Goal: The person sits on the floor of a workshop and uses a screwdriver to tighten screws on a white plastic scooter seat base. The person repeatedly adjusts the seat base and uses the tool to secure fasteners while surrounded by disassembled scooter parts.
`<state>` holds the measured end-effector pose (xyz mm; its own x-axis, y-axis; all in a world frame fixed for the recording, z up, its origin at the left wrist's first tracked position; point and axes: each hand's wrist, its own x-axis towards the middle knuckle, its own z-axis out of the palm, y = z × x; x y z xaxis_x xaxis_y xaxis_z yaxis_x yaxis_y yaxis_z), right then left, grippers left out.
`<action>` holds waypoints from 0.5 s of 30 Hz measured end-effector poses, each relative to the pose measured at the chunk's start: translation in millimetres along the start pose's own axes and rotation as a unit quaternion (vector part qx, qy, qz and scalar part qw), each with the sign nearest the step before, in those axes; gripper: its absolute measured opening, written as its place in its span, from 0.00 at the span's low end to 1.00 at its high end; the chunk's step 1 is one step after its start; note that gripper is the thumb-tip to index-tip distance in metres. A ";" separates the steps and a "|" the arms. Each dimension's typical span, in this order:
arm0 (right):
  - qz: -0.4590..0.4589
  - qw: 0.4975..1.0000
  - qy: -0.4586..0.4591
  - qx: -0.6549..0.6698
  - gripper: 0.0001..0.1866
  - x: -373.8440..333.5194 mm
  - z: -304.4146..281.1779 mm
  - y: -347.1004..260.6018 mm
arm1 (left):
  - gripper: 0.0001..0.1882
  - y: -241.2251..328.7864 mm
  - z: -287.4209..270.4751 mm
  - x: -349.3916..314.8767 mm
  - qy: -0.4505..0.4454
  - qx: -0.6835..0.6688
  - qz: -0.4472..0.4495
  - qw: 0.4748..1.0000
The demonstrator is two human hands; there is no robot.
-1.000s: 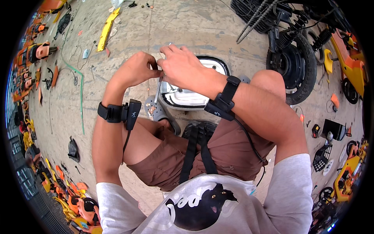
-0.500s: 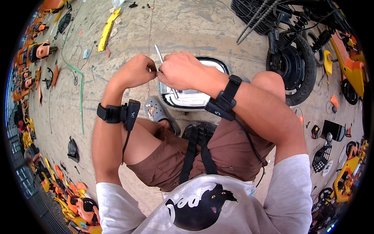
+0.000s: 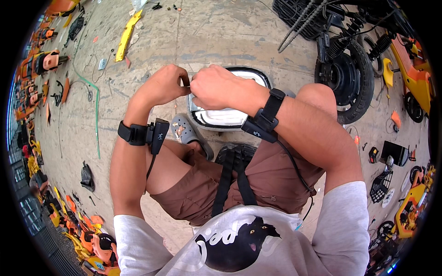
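Note:
My left hand point(image 3: 166, 84) is closed, thumb and forefinger pinched at something too small to make out. Beside it, nearly touching, my right hand point(image 3: 220, 87) is curled, its fingers wrapped around a slim metal rod that the hand now hides almost wholly. Both hands hover over the near-left part of an oval, black-rimmed piece with a white inside point(image 3: 221, 117), which looks like an upturned seat. It rests in front of my knees, and my right hand covers much of its middle.
A grey clog point(image 3: 191, 135) is on my foot, left of the oval piece. To the right stands a black wheel point(image 3: 346, 80) with a shock absorber. A yellow strip point(image 3: 128, 36) lies at the far left. Orange and yellow vehicle parts point(image 3: 94, 239) crowd the sides.
The metal rod, which stuck out above and below my right hand, no longer shows past it. My right hand has turned slightly; the left has shifted a little to the right.

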<state>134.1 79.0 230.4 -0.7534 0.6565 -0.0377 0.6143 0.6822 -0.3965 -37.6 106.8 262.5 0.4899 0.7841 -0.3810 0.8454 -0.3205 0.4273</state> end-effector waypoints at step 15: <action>0.098 0.995 0.014 0.002 0.12 -2.1 -8.8 6.1 | 0.13 -6.2 -1.2 -3.3 -0.065 0.034 -0.051 0.996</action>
<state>141.5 84.6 236.1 -0.6124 0.7855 -0.0894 0.7479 0.5390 -0.3874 -44.7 106.9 262.0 0.4207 0.7399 -0.5249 0.9024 -0.2820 0.3257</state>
